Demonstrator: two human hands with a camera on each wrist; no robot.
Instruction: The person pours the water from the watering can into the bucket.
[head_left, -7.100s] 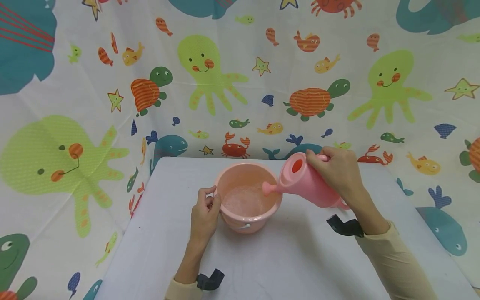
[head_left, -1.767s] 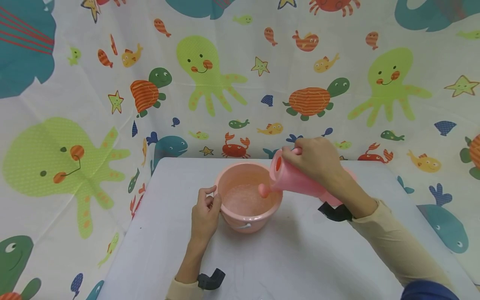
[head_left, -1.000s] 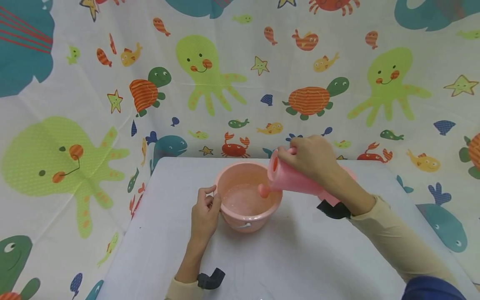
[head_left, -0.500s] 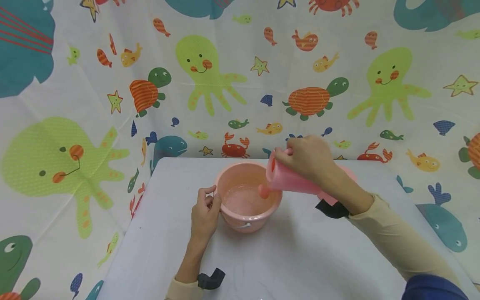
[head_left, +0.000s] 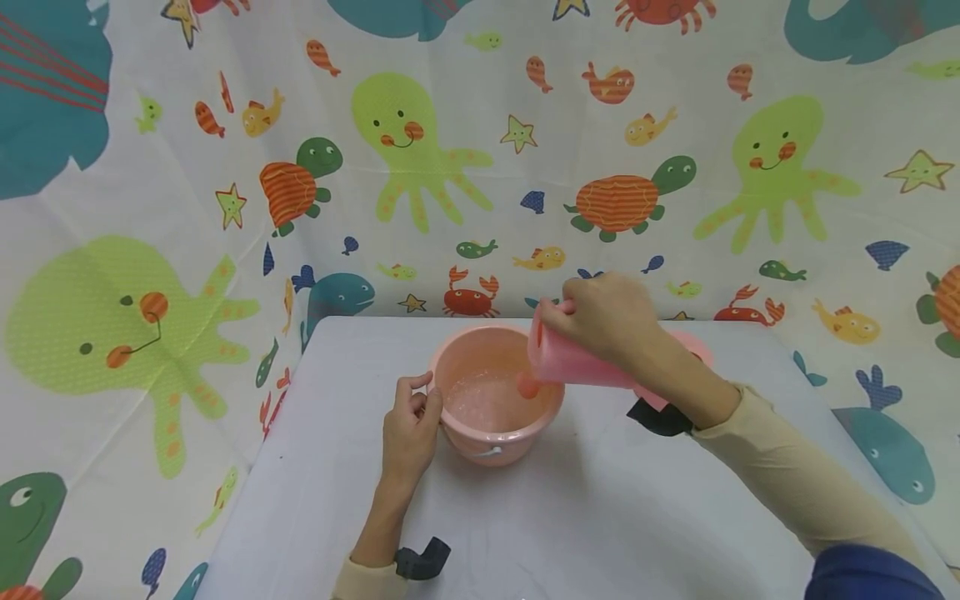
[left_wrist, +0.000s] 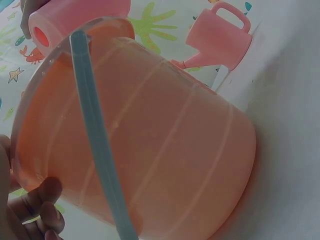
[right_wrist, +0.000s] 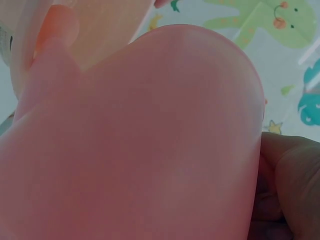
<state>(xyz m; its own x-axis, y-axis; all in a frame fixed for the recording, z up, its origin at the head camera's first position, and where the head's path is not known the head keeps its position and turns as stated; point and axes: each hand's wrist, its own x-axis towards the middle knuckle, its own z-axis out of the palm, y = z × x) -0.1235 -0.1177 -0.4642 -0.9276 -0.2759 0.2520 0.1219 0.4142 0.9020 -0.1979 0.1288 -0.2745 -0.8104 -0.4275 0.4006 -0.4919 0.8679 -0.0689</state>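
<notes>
A peach-pink bucket (head_left: 491,437) with a white handle stands on the table, some clear water with bubbles at its bottom. My left hand (head_left: 411,425) pinches its left rim between thumb and fingers. With my right hand (head_left: 611,317) I grip a pink watering can (head_left: 573,362) by its handle. The can is tipped steeply left, its orange-pink spout tip (head_left: 528,385) inside the bucket's right rim. In the right wrist view the can's smooth body (right_wrist: 165,140) fills most of the picture. The bucket's outside (left_wrist: 165,135) fills the left wrist view.
A second pink watering can (left_wrist: 220,37) stands on the table beyond the bucket, mostly behind my right forearm in the head view. The white table (head_left: 322,492) meets a sea-animal curtain (head_left: 465,150) at the back and left.
Over several seconds, the watering can has tipped further and shifted left with my right hand, with slight leftward drift lately. My left hand and the bucket stay in place.
</notes>
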